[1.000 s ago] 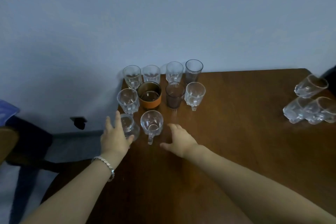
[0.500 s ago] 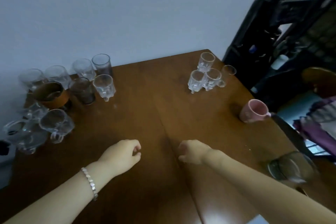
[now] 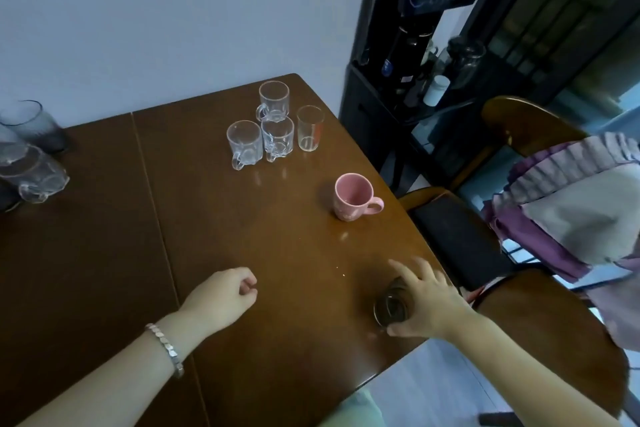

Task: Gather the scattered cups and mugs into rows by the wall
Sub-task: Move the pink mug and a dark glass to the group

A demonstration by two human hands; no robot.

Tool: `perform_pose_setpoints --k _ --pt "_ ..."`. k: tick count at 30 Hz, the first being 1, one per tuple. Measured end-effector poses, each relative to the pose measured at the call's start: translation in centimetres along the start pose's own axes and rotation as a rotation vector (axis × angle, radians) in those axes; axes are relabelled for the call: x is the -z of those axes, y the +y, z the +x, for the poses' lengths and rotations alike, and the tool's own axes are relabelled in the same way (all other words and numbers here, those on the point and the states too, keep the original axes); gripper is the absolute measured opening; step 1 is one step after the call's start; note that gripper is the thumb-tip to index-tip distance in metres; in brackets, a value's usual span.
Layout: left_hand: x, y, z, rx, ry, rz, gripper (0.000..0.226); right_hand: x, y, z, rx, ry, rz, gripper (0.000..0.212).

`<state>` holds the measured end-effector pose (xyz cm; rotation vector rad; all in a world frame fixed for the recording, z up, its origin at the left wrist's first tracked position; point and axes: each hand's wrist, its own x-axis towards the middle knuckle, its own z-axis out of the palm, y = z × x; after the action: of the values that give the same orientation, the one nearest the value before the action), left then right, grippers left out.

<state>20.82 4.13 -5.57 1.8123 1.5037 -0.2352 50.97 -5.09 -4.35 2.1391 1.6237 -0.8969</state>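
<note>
My right hand (image 3: 427, 298) wraps around a dark glass (image 3: 389, 305) near the table's right front edge. My left hand (image 3: 221, 296) rests loosely curled on the wooden table (image 3: 114, 253), holding nothing. A pink mug (image 3: 351, 201) stands alone, handle to the right. Beyond it stand three clear glass mugs (image 3: 275, 128) and a tall tumbler (image 3: 309, 128) in a cluster. At the far left edge, part of the gathered glasses (image 3: 29, 163) by the wall shows, including a dark tumbler (image 3: 33, 126).
A black water dispenser (image 3: 408, 45) stands past the table's right corner. A wooden chair with a dark seat (image 3: 457, 239) and draped purple cloth (image 3: 571, 204) sits close to the right edge. Another chair back (image 3: 554, 322) is beside my right arm.
The view swung right, away from the gathered rows. My right hand moved to the right front edge and closed around the dark glass. My left hand stayed curled on the table.
</note>
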Motion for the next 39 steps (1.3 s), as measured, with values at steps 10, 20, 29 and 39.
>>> perform_pose_setpoints --k 10,20,29,39 --pt "-0.8 8.1 4.4 0.028 -0.055 0.005 0.044 -0.7 4.0 2.1 -0.042 0.148 0.389 0.1" --pt "-0.8 20.3 15.7 0.099 0.08 -0.079 0.107 4.0 7.3 4.4 -0.139 0.34 0.56 0.104" --pt "-0.1 18.9 15.3 -0.075 -0.19 0.164 0.091 2.9 7.0 4.9 -0.127 0.227 0.523 0.104" --pt "-2.8 14.9 11.6 -0.054 0.24 -0.103 0.089 3.0 3.3 4.9 -0.041 0.205 0.389 0.106"
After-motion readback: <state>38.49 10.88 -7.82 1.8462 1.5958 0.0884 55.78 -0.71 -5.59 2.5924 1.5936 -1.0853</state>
